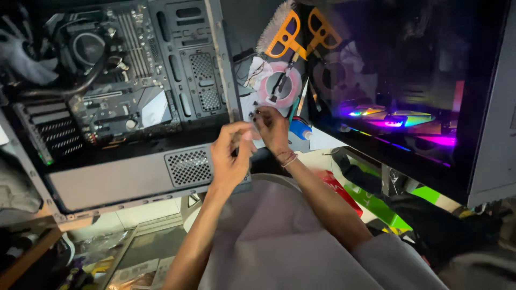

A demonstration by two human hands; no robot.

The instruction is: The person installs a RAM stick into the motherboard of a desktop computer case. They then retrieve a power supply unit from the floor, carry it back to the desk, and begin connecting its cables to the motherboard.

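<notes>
An open black computer case (188, 64) lies in front of me, its motherboard (113, 80) exposed. My left hand (230, 158) hovers at the case's right front corner, above a perforated vent (188, 166), with thumb and fingers curled together. Whether it holds anything is hidden. Just to its right, my right hand (273, 131), a thread band on its wrist, pinches a small dark part (253, 114) at its fingertips, close to the case's metal edge (228, 80). The two hands almost touch.
A pink tape roll (279, 86) with a tool in it, an orange-handled brush (285, 32) and a blue-capped bottle (301, 130) lie behind the hands. A second case (408, 118) glows purple at right. Grey cloth (269, 236) covers my lap; red and green boxes (371, 204) lie beside it.
</notes>
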